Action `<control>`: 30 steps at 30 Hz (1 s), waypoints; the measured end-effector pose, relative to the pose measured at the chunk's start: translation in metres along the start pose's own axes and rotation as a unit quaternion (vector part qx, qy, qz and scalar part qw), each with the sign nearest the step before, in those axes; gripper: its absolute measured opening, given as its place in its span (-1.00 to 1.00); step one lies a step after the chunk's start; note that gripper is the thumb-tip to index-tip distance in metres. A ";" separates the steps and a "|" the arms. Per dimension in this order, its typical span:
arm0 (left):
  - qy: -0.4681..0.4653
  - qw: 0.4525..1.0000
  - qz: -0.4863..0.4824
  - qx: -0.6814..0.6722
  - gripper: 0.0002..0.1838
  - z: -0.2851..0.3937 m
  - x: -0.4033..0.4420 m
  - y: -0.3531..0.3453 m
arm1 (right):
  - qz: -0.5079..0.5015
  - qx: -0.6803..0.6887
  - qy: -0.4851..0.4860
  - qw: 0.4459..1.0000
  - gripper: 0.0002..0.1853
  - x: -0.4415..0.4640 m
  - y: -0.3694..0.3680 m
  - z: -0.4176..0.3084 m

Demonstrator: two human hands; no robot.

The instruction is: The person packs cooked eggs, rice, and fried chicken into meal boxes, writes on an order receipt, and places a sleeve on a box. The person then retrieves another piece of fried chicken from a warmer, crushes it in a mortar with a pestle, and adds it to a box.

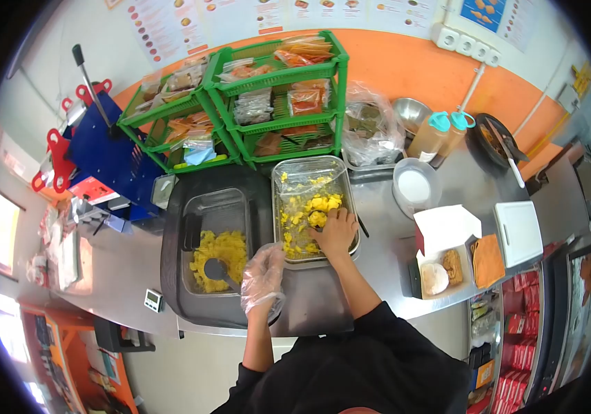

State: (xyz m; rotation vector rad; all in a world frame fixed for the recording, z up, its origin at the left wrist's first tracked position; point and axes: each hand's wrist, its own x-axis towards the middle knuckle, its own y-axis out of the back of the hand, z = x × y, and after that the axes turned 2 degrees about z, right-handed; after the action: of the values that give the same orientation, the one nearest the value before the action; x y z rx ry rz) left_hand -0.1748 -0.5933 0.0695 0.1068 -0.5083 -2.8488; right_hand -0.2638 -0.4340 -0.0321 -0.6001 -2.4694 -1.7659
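Note:
My right hand (337, 231), bare, is down in a clear rectangular tray (280, 165) of yellow, chunky food (323, 203). Its fingers curl around a small dark round thing, which looks like a scoop (317, 219) and is partly hidden by the hand. My left hand (262, 279) wears a loose clear plastic glove. It hovers by the tray's lower left corner, fingers extended, with nothing visible in it. To its left, a second clear container (216, 195) holds crumbly yellow food (221, 245), with a dark scoop (216, 269) lying in it.
Green stacked baskets (278, 83) with packets stand behind the trays. On the right are sauce bottles (428, 136), a clear tub (416, 186), an open food box (440, 272), an orange cloth (487, 261) and a white-lidded container (518, 233). A blue press (105, 159) stands left, a timer (152, 299) nearer.

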 end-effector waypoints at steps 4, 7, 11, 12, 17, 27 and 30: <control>0.044 0.999 -0.018 0.012 -0.71 -0.011 -0.006 0.016 | -0.017 -0.002 -0.006 1.000 -0.29 0.000 0.004 -0.004; -0.047 0.999 0.010 0.012 -0.74 -0.021 -0.009 0.019 | -0.010 0.054 -0.007 0.998 -0.31 0.003 -0.005 0.002; 0.007 0.999 -0.018 -0.041 -0.70 0.007 -0.028 0.028 | 0.017 0.312 0.003 0.950 -0.39 -0.015 0.035 0.019; 0.015 0.998 -0.028 -0.051 -0.70 0.004 -0.030 0.028 | 0.064 0.342 0.000 0.938 -0.44 -0.025 0.052 0.026; -0.034 0.992 -0.099 -0.071 -0.67 -0.022 -0.049 0.030 | 0.098 0.337 -0.019 0.936 -0.45 -0.078 0.144 0.100; 0.045 0.993 -0.107 -0.015 -0.72 -0.034 -0.103 -0.018 | -0.070 0.045 0.139 0.987 -0.41 -0.106 0.213 0.262; 0.047 0.993 -0.110 0.018 -0.71 -0.023 -0.122 -0.049 | -0.083 -0.002 0.220 0.972 -0.49 -0.098 0.212 0.262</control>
State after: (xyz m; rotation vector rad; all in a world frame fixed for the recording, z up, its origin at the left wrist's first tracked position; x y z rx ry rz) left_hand -0.0656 -0.5255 0.0341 0.3202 -0.5595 -3.0309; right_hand -0.0533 -0.1625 0.0424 0.0092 -2.2533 -1.7258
